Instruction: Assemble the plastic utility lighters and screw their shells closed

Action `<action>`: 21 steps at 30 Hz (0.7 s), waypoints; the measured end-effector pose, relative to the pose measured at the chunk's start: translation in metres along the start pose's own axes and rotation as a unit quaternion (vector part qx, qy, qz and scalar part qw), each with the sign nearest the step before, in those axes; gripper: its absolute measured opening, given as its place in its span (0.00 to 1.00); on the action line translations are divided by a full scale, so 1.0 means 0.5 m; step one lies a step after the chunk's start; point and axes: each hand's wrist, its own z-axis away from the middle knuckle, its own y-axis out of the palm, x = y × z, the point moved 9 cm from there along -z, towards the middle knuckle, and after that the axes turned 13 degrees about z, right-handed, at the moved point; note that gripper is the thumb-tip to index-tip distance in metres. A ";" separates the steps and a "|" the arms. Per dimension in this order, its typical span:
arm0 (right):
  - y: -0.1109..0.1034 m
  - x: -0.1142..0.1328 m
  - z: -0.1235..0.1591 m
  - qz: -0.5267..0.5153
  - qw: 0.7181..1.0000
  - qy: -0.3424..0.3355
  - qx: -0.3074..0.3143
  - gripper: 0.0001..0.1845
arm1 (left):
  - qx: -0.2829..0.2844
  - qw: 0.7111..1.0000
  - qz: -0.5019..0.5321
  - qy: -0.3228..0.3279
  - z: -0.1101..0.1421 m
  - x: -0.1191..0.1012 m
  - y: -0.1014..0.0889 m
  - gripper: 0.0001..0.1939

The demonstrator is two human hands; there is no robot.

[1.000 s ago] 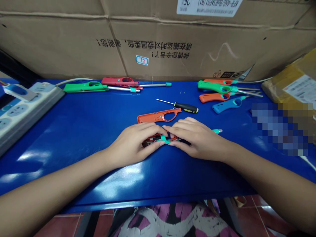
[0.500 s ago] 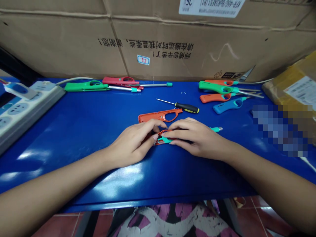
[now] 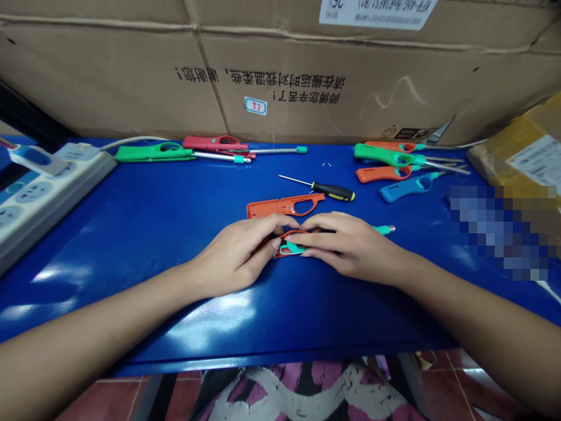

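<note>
Both hands meet over an opened orange lighter (image 3: 294, 249) with a teal trigger, low on the blue table. My left hand (image 3: 243, 248) is closed on its left end, thumb and fingers at the near edge. From the other side my right hand (image 3: 346, 245) grips the middle, fingertips by the trigger. Beyond that hand the lighter's teal nozzle tip (image 3: 384, 230) pokes out; most of the body is hidden under the fingers. Just behind lies a loose orange shell half (image 3: 280, 206), its inside facing up. A black and yellow screwdriver (image 3: 333, 191) rests behind the shell.
At the back left lie a green lighter (image 3: 151, 153) and a red lighter (image 3: 213, 143). Several more, including a blue lighter (image 3: 405, 187), are at the back right. A power strip (image 3: 48, 184) stands left, a large cardboard box (image 3: 144, 93) behind, a taped box (image 3: 517, 140) right.
The hands and lighter keep nearly the same place; the fingers have shifted only very slightly. The whole view has drifted a few pixels.
</note>
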 end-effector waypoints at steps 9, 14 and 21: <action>0.001 -0.033 0.003 -0.044 0.990 0.132 0.032 0.20 | -0.061 0.997 -0.046 0.007 0.004 0.002 -0.008 0.17; -0.003 -0.027 0.002 -0.017 0.992 0.117 0.031 0.21 | -0.072 0.996 -0.040 0.024 0.005 -0.006 -0.011 0.14; -0.016 -0.015 0.002 0.027 0.997 0.070 -0.002 0.18 | -0.071 0.995 -0.054 0.040 0.005 -0.015 -0.011 0.13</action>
